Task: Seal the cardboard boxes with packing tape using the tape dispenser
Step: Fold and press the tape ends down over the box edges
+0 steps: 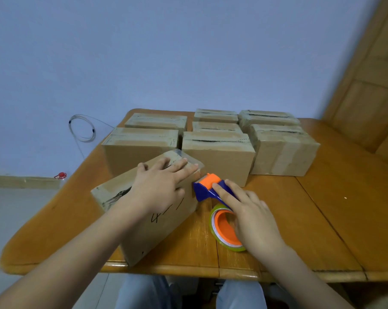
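Right hand [253, 217] holds tape dispenser [203, 192] beside box [166, 224], taped boxes [217, 152] behind.

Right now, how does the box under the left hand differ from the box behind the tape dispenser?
The near box, under the left hand, lies turned at an angle near the table's front edge; the far box, behind the tape dispenser, stands square among the others. The first bears handwriting on its side; the second's front is plain. Both are brown cardboard with tape on top.

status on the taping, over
Left hand flat on near box. Right hand grips tape dispenser at its end. Other boxes behind, not in the way.
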Motion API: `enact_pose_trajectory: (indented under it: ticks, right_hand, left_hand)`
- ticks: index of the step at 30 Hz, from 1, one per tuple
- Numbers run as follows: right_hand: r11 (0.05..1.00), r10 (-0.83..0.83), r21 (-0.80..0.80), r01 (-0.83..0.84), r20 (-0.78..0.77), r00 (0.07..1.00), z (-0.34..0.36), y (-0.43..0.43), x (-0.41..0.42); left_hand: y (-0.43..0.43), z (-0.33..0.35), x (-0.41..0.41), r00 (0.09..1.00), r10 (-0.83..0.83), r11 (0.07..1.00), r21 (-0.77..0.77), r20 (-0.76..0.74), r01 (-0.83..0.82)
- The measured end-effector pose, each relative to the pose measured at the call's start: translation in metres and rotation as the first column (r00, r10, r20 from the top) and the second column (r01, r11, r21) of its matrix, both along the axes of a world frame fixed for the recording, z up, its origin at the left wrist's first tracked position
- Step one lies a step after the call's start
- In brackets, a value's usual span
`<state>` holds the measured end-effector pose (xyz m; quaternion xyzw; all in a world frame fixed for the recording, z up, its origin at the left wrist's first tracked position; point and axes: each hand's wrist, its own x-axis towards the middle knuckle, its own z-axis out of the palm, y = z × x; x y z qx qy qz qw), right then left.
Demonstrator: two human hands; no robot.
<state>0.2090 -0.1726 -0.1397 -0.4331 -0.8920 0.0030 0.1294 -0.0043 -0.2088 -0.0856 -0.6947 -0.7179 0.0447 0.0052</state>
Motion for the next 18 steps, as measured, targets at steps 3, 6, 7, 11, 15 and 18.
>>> enact_pose_trajectory:
  ticks: [3, 6, 7, 11, 15, 18]
  right_hand:
    - [1.0, -0.009, 0.011, 0.009, -0.003, 1.0, 0.002, 0.007, -0.004]
    - [1.0, 0.006, 0.011, -0.007, 0.021, 1.0, 0.004, 0.01, -0.003]
    - [1.0, 0.017, 0.02, -0.018, 0.034, 0.999, 0.007, 0.012, -0.002]
    - [0.995, 0.084, 0.044, -0.09, 0.121, 0.989, 0.024, 0.019, 0.002]
    - [0.994, 0.089, 0.037, -0.099, 0.203, 0.975, 0.031, 0.022, 0.003]
    - [0.992, 0.104, 0.04, -0.119, 0.267, 0.958, 0.037, 0.024, 0.004]
  left_hand:
    - [0.001, 0.001, 0.0, 1.0, 0.002, 1.0, -0.004, 0.0, -0.002]
    - [0.001, 0.001, 0.001, 1.0, -0.001, 1.0, -0.006, -0.013, 0.001]
    - [0.001, 0.001, 0.001, 1.0, -0.003, 1.0, -0.006, -0.013, 0.003]
    - [0.003, -0.001, -0.001, 1.0, -0.01, 1.0, 0.003, -0.021, 0.01]
    - [0.003, -0.001, -0.001, 1.0, -0.008, 1.0, -0.001, -0.026, 0.008]
    - [0.003, -0.001, -0.001, 1.0, -0.007, 1.0, 0.001, -0.017, 0.007]
